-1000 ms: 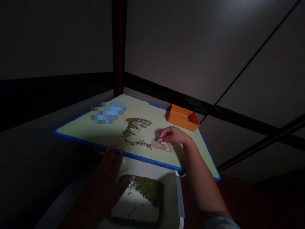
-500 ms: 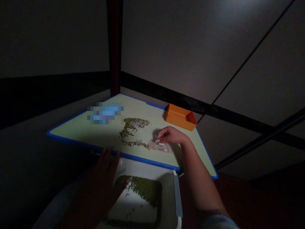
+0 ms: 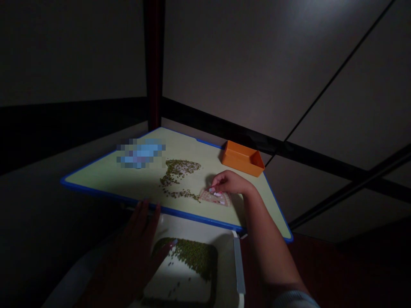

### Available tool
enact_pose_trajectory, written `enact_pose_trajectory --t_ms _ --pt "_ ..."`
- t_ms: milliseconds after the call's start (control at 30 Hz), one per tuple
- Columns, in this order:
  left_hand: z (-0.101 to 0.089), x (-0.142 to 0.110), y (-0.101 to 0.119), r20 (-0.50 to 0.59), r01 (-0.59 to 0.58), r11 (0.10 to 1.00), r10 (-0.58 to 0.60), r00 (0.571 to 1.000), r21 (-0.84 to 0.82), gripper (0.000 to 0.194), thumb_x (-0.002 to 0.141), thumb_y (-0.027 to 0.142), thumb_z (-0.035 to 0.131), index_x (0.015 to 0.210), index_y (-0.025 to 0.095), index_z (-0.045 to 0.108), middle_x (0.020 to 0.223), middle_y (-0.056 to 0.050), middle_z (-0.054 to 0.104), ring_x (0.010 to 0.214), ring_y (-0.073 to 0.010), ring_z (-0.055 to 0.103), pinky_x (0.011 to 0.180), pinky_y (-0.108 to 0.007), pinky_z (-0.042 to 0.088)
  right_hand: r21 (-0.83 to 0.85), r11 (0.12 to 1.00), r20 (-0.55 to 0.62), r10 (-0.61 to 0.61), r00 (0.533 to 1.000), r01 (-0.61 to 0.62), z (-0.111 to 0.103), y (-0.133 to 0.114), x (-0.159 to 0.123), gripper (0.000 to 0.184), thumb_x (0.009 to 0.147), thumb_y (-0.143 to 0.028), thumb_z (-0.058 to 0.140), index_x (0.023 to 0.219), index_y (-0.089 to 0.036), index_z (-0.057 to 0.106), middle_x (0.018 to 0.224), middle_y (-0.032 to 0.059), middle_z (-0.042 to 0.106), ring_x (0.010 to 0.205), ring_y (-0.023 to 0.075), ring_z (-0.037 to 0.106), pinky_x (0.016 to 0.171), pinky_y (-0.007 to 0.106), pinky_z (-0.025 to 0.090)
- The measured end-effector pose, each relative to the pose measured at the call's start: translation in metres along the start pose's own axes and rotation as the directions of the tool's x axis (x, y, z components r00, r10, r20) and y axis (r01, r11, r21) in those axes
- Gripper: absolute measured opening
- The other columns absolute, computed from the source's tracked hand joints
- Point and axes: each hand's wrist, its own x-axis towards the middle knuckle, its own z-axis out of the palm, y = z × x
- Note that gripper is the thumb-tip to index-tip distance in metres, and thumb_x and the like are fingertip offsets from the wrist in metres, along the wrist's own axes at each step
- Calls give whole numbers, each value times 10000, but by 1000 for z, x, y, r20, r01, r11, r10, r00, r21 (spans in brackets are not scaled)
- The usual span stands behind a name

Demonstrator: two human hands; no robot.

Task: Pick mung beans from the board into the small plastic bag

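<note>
My right hand (image 3: 229,182) rests on a pale yellow board with a blue rim (image 3: 96,188), fingers pinched on a small flat card (image 3: 215,197) that stands on the board's surface. Just left of the card lies a spread of small green beans (image 3: 178,175) on the board. My left hand (image 3: 138,246) holds the rim of a white tray (image 3: 199,226) below the board's near edge, thumb inside it. A heap of green beans (image 3: 195,256) lies in that tray.
An orange rectangular box (image 3: 243,158) stands at the board's far right corner. A blurred blue patch (image 3: 141,154) lies on the board's far left. A dark red post (image 3: 153,64) rises behind the board. Grey panels with dark seams surround everything; the light is dim.
My right hand with the card has slid slightly left along the board toward the beans. The view has shifted a little; my left hand stays on the tray.
</note>
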Motion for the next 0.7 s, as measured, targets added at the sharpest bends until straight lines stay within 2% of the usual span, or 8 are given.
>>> enact_pose_trajectory --t_ms 167,300,467,700 --pt "-2 0 0 52 20 1000 -19 998 -7 865 828 624 457 1490 107 251 1609 -242 135 1479 -385 158 1114 -556 331 -21 1000 1 16 1000 -16 2 -3 0 161 674 -272 734 720 -121 703 601 -21 628 579 90 517 604 224 406" --pt "-1 -1 -2 40 4 1000 -3 999 -18 869 830 603 477 1510 140 197 1623 -216 99 1485 -378 137 1125 -554 322 -89 994 -38 52 998 -56 -1 -4 -1 152 677 -269 730 695 -123 690 564 -32 597 561 88 495 587 222 389" --pt "-1 0 -1 40 4 1000 -4 999 15 860 833 618 470 1483 92 268 1603 -253 161 1484 -377 151 1113 -540 350 -149 985 -100 66 993 -80 -1 -3 -1 135 699 -253 704 697 -119 681 562 -33 585 555 88 484 576 224 371" --pt "-1 0 -1 42 -10 1000 9 999 23 846 837 612 463 1467 73 296 1602 -265 146 1485 -384 143 1118 -545 337 -55 998 -42 26 999 -29 4 -2 3 144 692 -258 714 690 -121 667 551 -41 580 543 83 487 576 224 383"
